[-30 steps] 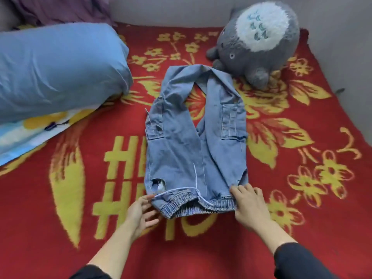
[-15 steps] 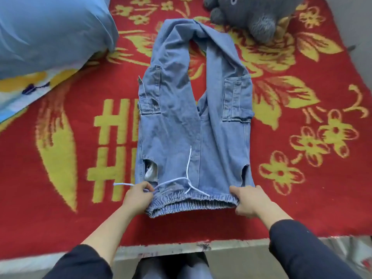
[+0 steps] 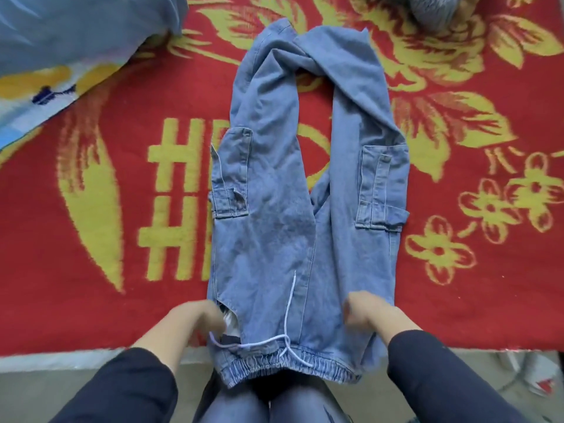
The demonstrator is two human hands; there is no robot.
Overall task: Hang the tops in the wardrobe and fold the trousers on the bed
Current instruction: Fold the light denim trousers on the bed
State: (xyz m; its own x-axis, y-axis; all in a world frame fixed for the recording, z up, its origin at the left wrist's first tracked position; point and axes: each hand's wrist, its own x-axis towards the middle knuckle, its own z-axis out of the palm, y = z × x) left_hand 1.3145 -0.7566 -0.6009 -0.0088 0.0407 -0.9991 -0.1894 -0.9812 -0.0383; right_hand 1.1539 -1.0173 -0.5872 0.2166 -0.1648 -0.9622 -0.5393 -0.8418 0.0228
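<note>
On the red blanket [image 3: 91,270], at its near edge, the denim trousers [image 3: 274,239] are laid front up. Their elastic waistband [image 3: 290,369] is hung over the edge of the bed above the person's knees [image 3: 274,401], and the two legs are run away toward a grey plush toy [image 3: 433,7], where their far ends meet and overlap. The right hand [image 3: 369,312] is closed on the fabric at the right hip. The left hand [image 3: 195,319] is set at the left hip pocket opening with its fingers seemingly curled, but through the blur it cannot be told whether cloth is pinched. The step in hand is judged to be the squaring-up before the first fold. It would be done well if the waistband were brought fully onto the blanket and both hips were drawn with equal tension, so that the side seams lie straight. The white drawstring [image 3: 288,315] should be tucked in and the cargo pockets [image 3: 232,175] pressed flat, and one leg laid exactly over the other before anything is folded across. No brand tag or label can be made out on the denim. Large yellow strokes [image 3: 174,193] are woven into the blanket beside the left leg. They resemble stacked H shapes and are partly covered by the trousers, so no word can be read. A blue pillow [image 3: 76,25] is seen at the far left.
</note>
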